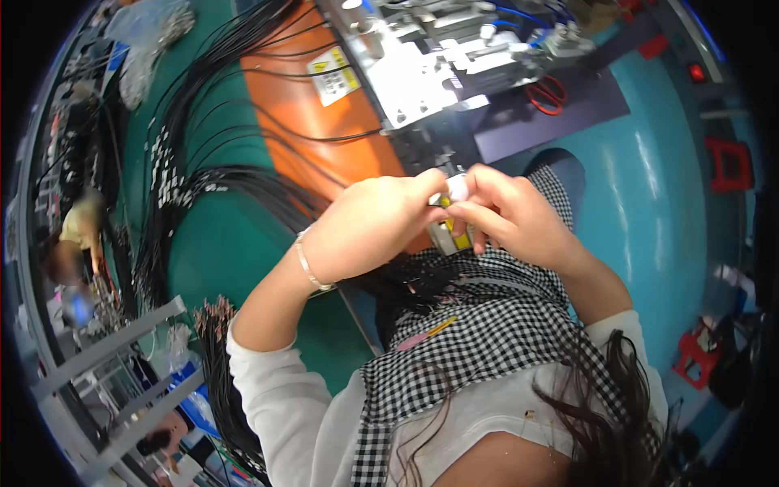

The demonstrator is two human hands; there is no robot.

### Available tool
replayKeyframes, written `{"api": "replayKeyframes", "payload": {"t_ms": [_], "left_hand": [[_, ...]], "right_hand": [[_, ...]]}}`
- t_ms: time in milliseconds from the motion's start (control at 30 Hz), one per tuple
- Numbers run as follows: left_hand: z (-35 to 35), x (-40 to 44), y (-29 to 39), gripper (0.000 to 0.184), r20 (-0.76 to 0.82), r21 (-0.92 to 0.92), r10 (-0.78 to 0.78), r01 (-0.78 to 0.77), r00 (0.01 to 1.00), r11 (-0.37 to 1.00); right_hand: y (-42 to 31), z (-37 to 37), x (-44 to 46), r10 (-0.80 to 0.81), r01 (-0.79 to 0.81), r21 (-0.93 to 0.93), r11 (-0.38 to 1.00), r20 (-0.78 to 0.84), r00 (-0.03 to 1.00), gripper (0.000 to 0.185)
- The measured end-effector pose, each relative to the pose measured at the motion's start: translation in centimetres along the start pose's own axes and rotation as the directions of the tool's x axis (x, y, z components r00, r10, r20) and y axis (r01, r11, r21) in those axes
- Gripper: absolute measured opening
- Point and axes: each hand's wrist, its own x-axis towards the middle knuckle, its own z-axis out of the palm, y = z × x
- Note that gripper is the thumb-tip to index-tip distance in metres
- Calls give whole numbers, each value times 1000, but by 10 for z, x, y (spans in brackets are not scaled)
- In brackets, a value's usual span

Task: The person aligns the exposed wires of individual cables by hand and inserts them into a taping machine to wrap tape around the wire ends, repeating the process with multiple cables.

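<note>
My left hand (369, 219), with a bracelet at the wrist, is closed in a pinch near the front of the bench. What its fingertips hold is too small and hidden to name. Close against it, my right hand (519, 213) has thumb and fingers closed on a small white piece (458, 188). The two sets of fingertips almost meet there. Black cables (280, 195) run from the left toward my left hand, with small white ends farther off. Below my hands, more dark cables (422, 280) lie across my lap, over the checked apron (471, 345).
A metal machine (438, 65) stands ahead, beside an orange panel (280, 81) with a warning label (333, 75). Red-handled scissors (546, 95) lie on a dark plate (560, 126). Green mat (219, 243) spreads left; another person (81, 231) sits far left. Red stools (728, 164) stand right.
</note>
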Motion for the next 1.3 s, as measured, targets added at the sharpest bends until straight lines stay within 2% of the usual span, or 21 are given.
{"api": "replayKeyframes", "payload": {"t_ms": [67, 100, 200, 233, 333, 367, 467, 500, 567, 600, 700, 767, 800, 867, 900, 933, 967, 1000, 1100, 1200, 1300], "left_hand": [[-1, 1, -2, 17, -16, -29, 58, -59, 998, 998], [-2, 0, -5, 16, -45, -56, 88, -90, 995, 994], [3, 1, -11, 14, -115, -147, 113, -129, 987, 981], [6, 2, -14, 14, -165, -207, 106, -140, 981, 968], [9, 4, -13, 13, -234, -291, 71, -140, 970, 946], [10, 4, -12, 13, -254, -321, 42, -126, 966, 939], [11, 4, -8, 12, -266, -366, -11, -90, 964, 926], [10, 4, -7, 12, -262, -379, -34, -70, 964, 923], [11, 6, -5, 12, -252, -392, -57, -48, 966, 919], [15, 8, -4, 12, -304, -345, -8, -102, 953, 933], [21, 12, 0, 12, -402, -240, 87, -197, 912, 951], [19, 13, 5, 13, -313, -383, -3, -123, 950, 915], [18, 15, 6, 13, -262, -451, -42, -83, 964, 889], [25, 18, 0, 14, -281, -523, -78, -85, 957, 848], [28, 20, -4, 14, -299, -590, -115, -89, 947, 802], [30, 22, -6, 15, -316, -654, -154, -97, 936, 750], [30, 21, -4, 15, -316, -652, -156, -95, 936, 752], [31, 18, -1, 15, -349, -679, -168, -125, 922, 724], [32, 13, 0, 16, -413, -726, -198, -190, 889, 661], [33, 12, -4, 17, -417, -806, -196, -261, 888, 531], [30, 11, 0, 17, -400, -819, -180, -262, 899, 511]], "right_hand": [[9, -1, 1, 62, -47, 146, 988, -97, 993, 9], [15, -2, 1, 69, -51, 154, 987, -112, 991, 9], [23, -1, 3, -189, 221, 136, 966, -213, 959, 10], [23, -2, 0, -187, 220, 141, 965, -218, 958, 10], [5, -9, -15, -40, 78, -250, 965, 154, 987, 13], [5, -9, -16, -39, 76, -246, 966, 152, 988, 13], [6, -12, -14, -96, 50, -305, 951, -136, 986, 15], [9, -11, -11, -95, 49, -303, 952, -141, 985, 15], [20, -3, 0, -215, 202, -76, 977, -305, 928, 16], [22, -1, 3, -257, 291, 27, 956, -395, 882, 17], [13, 1, 7, -216, 237, 16, 971, -359, 908, 16], [13, 5, 13, -192, 208, 13, 978, -331, 924, 16], [17, 8, 20, -300, 275, -120, 954, -395, 868, 15], [27, 11, 32, -521, 358, -395, 846, -473, 710, 14], [30, 11, 34, -524, 359, -397, 845, -475, 707, 14], [33, 11, 37, -368, 381, -91, 920, -533, 762, 13], [32, 12, 40, -201, 369, 229, 901, -534, 821, 13], [30, 13, 41, -40, 323, 526, 787, -478, 877, 12], [21, 4, 34, -82, 325, 513, 794, -439, 895, 13], [17, 12, 30, -128, 338, 505, 794, -405, 905, 13], [15, 16, 28, -178, 367, 500, 784, -385, 906, 14]]}}
